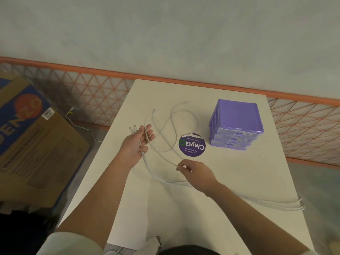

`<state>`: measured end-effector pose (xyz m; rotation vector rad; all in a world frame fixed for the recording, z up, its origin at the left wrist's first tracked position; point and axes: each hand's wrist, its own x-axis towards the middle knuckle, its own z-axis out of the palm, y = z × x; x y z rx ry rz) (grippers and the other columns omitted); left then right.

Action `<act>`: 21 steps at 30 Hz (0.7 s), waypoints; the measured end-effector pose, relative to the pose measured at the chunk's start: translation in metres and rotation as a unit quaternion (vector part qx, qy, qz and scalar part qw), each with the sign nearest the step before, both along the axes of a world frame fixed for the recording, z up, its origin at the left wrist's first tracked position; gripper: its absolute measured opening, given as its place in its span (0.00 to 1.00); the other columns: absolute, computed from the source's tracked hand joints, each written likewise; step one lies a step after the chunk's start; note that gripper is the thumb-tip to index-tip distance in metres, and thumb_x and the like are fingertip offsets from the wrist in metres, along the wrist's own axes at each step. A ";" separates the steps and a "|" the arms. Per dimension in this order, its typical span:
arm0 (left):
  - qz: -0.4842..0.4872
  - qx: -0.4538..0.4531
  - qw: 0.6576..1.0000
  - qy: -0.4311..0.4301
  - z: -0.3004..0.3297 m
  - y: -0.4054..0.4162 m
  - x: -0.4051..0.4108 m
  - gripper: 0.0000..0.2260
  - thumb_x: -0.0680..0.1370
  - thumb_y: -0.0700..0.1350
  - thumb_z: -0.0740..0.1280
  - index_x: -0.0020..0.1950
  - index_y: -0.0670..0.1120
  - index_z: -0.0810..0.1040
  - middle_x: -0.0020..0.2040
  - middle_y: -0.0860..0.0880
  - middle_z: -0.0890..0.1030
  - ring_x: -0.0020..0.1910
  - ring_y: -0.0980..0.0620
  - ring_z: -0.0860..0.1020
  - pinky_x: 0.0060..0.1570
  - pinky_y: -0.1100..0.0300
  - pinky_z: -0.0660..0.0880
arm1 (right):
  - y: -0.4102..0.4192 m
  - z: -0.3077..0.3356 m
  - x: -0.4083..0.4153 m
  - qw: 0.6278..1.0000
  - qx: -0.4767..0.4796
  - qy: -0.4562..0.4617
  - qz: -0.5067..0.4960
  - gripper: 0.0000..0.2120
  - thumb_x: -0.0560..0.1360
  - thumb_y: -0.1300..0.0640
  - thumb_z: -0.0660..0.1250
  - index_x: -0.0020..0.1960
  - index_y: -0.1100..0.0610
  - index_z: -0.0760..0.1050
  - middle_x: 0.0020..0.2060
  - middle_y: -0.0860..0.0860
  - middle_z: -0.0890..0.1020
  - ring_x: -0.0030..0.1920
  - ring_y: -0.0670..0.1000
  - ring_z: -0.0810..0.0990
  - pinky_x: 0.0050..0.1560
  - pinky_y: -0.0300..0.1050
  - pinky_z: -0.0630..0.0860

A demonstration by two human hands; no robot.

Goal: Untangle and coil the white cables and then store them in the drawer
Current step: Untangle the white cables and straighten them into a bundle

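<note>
On table: white cables (171, 126) sprawled, drawer unit (236, 124) beside
My left hand (137, 144): thumb holds cable ends, fingers straight
My right hand (195, 172): pinches a cable

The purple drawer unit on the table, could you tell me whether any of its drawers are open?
All shut: the three drawer fronts of the purple drawer unit sit flush in its frame, none pulled out.

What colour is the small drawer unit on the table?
Purple frame with clear, pale drawer fronts: the drawer unit shows best in the head view, the only view.
</note>
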<state>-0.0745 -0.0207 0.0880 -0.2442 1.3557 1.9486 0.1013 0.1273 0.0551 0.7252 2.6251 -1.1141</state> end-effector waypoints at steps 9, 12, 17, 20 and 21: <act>0.049 0.022 0.998 0.040 0.002 -0.003 0.001 0.10 0.84 0.49 0.58 0.54 0.49 0.78 0.45 0.54 0.82 0.48 0.55 0.82 0.18 0.69 0.59 | 0.060 -0.033 0.038 0.971 0.232 -0.052 0.011 0.13 0.82 0.53 0.54 0.57 0.49 0.77 0.52 0.48 0.79 0.54 0.53 0.77 0.57 0.46 0.64; 0.039 0.013 0.998 0.053 0.000 0.000 0.008 0.09 0.84 0.48 0.59 0.57 0.47 0.77 0.55 0.51 0.83 0.53 0.52 0.82 0.18 0.69 0.58 | 0.073 -0.038 0.043 0.960 0.266 -0.090 -0.017 0.15 0.82 0.53 0.55 0.60 0.49 0.78 0.55 0.50 0.78 0.57 0.53 0.75 0.58 0.46 0.66; 0.008 0.005 0.998 0.068 0.000 0.009 0.028 0.10 0.84 0.47 0.58 0.60 0.46 0.76 0.58 0.51 0.83 0.54 0.52 0.83 0.19 0.70 0.58 | 0.050 -0.023 0.016 0.981 0.179 -0.067 -0.036 0.22 0.76 0.59 0.59 0.69 0.49 0.73 0.65 0.51 0.74 0.65 0.54 0.69 0.66 0.47 0.64; -0.007 0.001 0.996 0.083 0.001 0.015 0.036 0.11 0.84 0.47 0.58 0.61 0.46 0.76 0.58 0.51 0.83 0.55 0.51 0.83 0.20 0.69 0.57 | 0.010 0.007 -0.014 0.995 0.012 0.083 -0.062 0.18 0.78 0.57 0.61 0.67 0.51 0.75 0.60 0.51 0.80 0.61 0.53 0.75 0.62 0.45 0.69; -0.010 0.002 0.996 0.086 0.002 0.017 0.038 0.11 0.84 0.47 0.58 0.61 0.46 0.76 0.58 0.50 0.83 0.55 0.50 0.83 0.20 0.69 0.58 | -0.003 0.016 -0.023 0.990 -0.050 0.110 -0.069 0.16 0.79 0.54 0.62 0.66 0.52 0.75 0.57 0.50 0.81 0.58 0.51 0.77 0.60 0.45 0.70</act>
